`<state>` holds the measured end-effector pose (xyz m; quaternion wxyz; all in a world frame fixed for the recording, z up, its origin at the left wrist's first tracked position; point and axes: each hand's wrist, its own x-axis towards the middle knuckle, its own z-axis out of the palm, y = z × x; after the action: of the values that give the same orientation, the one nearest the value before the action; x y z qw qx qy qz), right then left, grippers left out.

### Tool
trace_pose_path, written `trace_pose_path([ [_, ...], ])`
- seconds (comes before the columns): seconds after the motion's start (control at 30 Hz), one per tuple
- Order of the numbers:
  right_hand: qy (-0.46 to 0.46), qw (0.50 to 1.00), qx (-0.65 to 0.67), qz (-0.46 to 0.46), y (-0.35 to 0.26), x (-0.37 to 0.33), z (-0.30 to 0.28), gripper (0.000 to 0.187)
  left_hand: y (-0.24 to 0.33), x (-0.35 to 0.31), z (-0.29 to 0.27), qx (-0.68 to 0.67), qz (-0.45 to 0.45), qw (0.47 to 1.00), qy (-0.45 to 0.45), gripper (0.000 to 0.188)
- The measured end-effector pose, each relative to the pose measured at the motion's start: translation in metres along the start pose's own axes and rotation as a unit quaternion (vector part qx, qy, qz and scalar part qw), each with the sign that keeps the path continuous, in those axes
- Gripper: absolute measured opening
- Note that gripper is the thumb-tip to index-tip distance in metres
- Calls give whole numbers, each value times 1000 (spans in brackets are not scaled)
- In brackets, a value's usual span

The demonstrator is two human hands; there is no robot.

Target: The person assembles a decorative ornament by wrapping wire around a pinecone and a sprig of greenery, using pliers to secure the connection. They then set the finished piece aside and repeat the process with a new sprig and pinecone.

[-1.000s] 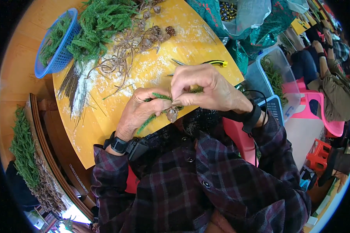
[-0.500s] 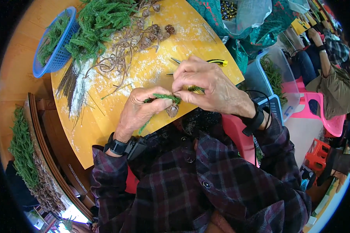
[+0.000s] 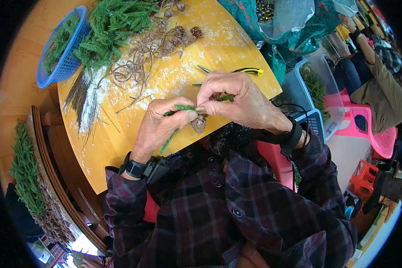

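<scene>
Head view, looking down over a plaid shirt at a yellow board (image 3: 120,134) dusted with white powder. Centre of frame: left hand (image 3: 158,127) closed around a green sprig (image 3: 176,120), thumb and forefinger pinching it, the sprig's lower end trailing down toward the wrist. Right hand (image 3: 236,100) curled over from the right, fingertips pinched on the same sprig where the two hands meet. A small pine cone (image 3: 198,124) hangs just below that meeting point, touching or bound to the sprig; which one cannot be told, as the fingers hide the join. Upper centre of frame: loose brown twine or stems (image 3: 138,53) tangled with more pine cones (image 3: 185,32). Just beyond the right hand's knuckles lies a cutter with yellow-and-black handles (image 3: 245,70). Upper left: blue basket (image 3: 67,67) with green cuttings, a heap of green fronds (image 3: 111,22) beside it. Lower left: a finished strip of greenery (image 3: 24,169) along a wooden edge. Risks, as judged: the cone is suspended below the grip, over the board's near edge, so any slackening of either pinch could drop it into the lap; the sprig is thin and bent between two tight pinches, so a hard twist may snap it or strip its needles; powder on the fingers could make the hold slip.
</scene>
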<state>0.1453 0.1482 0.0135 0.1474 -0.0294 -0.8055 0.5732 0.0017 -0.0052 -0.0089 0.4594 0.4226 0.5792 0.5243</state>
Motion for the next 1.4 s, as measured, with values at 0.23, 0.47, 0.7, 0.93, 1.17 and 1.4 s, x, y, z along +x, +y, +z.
trace_pose_path([
  [0.23, 25, 999, 31, 8, 3, -1, 6, 7, -3, 0, -1, -3, 3, 1000, 6, 11],
  [0.47, 31, 997, 62, 40, 1, 0, 8, 7, -2, 1, -2, 27, 19, 999, 4, 10],
  [0.7, 13, 999, 43, 24, 6, 1, 3, 7, 4, 1, 1, -3, -32, 999, 10, 10],
  [0.93, -7, 951, -211, -225, -4, 8, -2, 12, -5, 0, 3, -111, -69, 991, -3, 16],
  [1.17, -52, 951, -174, -250, -3, 17, -9, 10, -12, -2, 1, -129, -65, 990, -11, 15],
  [1.4, -29, 966, -168, -194, -2, 14, -6, 9, -1, 0, 2, -63, -48, 997, 13, 15],
])
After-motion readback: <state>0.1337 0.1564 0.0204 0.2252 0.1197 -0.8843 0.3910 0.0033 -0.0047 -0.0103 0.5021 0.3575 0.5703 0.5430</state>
